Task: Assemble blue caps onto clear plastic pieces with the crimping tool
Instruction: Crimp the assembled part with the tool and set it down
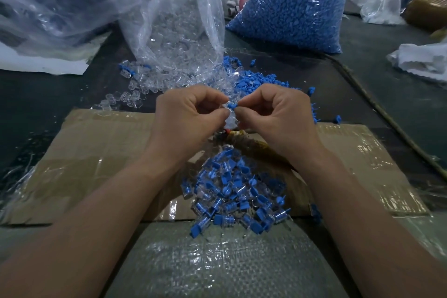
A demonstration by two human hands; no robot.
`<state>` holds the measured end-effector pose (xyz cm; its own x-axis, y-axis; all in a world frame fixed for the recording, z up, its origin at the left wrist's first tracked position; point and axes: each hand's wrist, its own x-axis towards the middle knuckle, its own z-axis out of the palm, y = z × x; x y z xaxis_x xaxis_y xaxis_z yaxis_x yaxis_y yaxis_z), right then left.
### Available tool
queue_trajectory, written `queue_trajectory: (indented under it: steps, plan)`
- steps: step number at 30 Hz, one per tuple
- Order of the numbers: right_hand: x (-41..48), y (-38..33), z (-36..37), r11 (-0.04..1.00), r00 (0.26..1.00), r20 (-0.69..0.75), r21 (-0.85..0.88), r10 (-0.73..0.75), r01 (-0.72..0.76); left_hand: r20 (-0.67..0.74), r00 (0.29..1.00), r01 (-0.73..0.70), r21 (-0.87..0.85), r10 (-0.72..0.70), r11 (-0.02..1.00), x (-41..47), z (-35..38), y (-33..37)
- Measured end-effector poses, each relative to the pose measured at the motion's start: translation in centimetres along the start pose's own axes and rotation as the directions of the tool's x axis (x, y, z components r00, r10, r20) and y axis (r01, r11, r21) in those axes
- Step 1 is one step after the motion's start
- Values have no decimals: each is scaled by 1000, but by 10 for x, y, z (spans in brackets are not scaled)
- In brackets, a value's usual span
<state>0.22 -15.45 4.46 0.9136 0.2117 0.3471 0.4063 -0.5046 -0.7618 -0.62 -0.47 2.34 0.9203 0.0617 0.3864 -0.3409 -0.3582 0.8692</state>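
While the left hand (188,118) pinches a clear plastic piece (229,117), the right hand (278,116) at its 3 o'clock pinches a blue cap (231,105) against its top, with assembled pieces (237,191) heaped at 6 o'clock.

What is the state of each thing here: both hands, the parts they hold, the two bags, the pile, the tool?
left hand: pinches the clear piece.
right hand: pinches the blue cap.
clear piece: held, cap at its top.
blue cap: touching the piece; seating unclear.
clear bag: open, pieces spilled out.
cap bag: upright, full.
pile: assembled pieces, loose on cardboard.
tool: lying under the hands, mostly hidden.
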Motion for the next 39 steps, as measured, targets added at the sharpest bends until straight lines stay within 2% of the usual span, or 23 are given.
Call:
queue_trajectory:
  steps: [7, 10, 13, 20, 24, 32, 39]
  plan:
    - [0, 1, 1, 1000, 1000, 16, -5, -8, 8, 39, 999, -26, -11, 26, 1000, -5, 4, 5]
    - [1, 3, 0, 998, 1000, 6, 66, -13, 13, 27, 999, 37, -81, -35, 996, -2, 1, 6]
    - [1, 3, -1, 997, 998, -3, 54, -59, 59, 72, 991, 127, -210, -114, 970, 1, -2, 7]
    - [-1, 4, 2, 971, 983, 52, 175, -175, 164, 244, 933, 350, -454, -263, 819, 4, -4, 6]
    - [0, 5, 0, 968, 973, 78, 145, -216, 204, 274, 918, 389, -475, -288, 789, 5, -5, 7]
    - [0, 9, -1, 969, 971, 36, 74, -238, 235, 327, 890, 450, -508, -318, 735, 6, -6, 6]
    - [1, 10, -2, 965, 965, 27, 46, -260, 259, 338, 884, 460, -504, -323, 730, 6, -6, 7]
